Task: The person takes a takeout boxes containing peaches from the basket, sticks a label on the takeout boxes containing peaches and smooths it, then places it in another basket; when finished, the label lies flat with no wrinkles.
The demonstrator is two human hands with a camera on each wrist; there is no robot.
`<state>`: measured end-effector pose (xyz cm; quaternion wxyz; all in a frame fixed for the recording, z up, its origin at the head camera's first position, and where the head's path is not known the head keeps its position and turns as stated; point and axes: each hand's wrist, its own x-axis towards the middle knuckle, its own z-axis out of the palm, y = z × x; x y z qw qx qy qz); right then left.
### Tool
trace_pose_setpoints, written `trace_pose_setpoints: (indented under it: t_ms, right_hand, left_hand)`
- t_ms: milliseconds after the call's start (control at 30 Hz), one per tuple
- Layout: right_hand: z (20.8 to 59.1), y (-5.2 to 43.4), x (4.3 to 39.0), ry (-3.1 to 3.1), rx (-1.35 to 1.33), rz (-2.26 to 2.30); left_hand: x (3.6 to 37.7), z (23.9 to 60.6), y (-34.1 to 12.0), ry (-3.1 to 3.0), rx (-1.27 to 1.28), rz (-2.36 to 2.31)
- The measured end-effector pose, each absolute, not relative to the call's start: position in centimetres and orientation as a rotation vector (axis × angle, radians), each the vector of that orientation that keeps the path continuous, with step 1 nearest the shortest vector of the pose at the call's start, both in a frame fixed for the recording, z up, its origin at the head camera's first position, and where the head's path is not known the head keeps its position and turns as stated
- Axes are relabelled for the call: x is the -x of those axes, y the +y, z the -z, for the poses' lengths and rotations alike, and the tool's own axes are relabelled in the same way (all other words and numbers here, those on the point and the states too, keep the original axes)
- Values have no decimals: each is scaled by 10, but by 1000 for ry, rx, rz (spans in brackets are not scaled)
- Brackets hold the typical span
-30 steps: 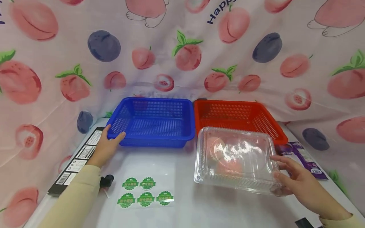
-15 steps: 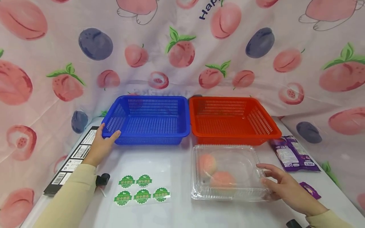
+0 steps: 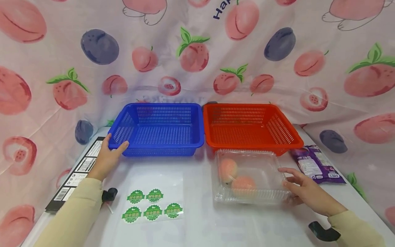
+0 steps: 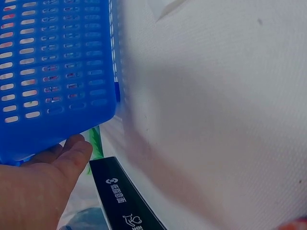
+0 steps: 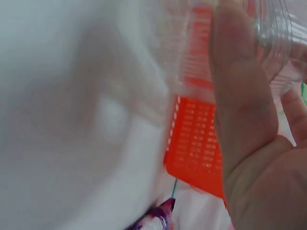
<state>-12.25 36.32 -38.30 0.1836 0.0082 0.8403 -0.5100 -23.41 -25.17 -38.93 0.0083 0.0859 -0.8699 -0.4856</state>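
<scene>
— Fruit-printed pink cloth (image 3: 197, 51) hangs round three sides of a white table (image 3: 197, 219). What are the hands on?

— Right hand (image 3: 303, 193) holds the right end of a clear plastic clamshell box (image 3: 251, 176); the right wrist view shows the thumb curled against its ribbed wall, fingers spread over the lid edge. Left hand (image 3: 108, 156) grips the near left corner of the blue basket (image 3: 157, 128), thumb lying over the rim, fingers under it.

— And the box itself?

— Thin, glossy, rectangular with rounded corners, lid closed. Two pinkish peaches (image 3: 236, 176) lie inside, touching. It rests on the table just in front of the red basket (image 3: 250, 127), its far edge overlapping that basket's near rim in the head view.

— The baskets?

— Both shallow rectangular trays of slotted hard plastic, side by side, rims touching.

— Anything else about?

— Clear sheet of five round green stickers (image 3: 151, 206) with scalloped edges near the left forearm, a long black printed box (image 3: 74, 175) along the left edge, a purple foil packet (image 3: 314, 164) right of the red basket.

— What differs from a moment ago?

— A second back the box was tilted up, hiding part of the red basket. Half a second ago it lay flat nearer the person; now it sits a little further back, against the red basket. The left hand has kept its hold on the blue one.
</scene>
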Motion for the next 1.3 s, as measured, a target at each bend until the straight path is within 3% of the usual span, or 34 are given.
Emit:
trace_pose_setpoints:
  t_ms: [533,867,1300]
  right_hand:
    - [374,372,129,2426,21,1307]
    - [348,366,124,2887,165,880]
    - [304,292,138,2923,506,1135]
  left_hand:
    - [235,386,-253,-2707,-255,1526]
    - [230,367,-254,-2738,-226,1296]
    - [185,324,-239,-2667,-47,1125]
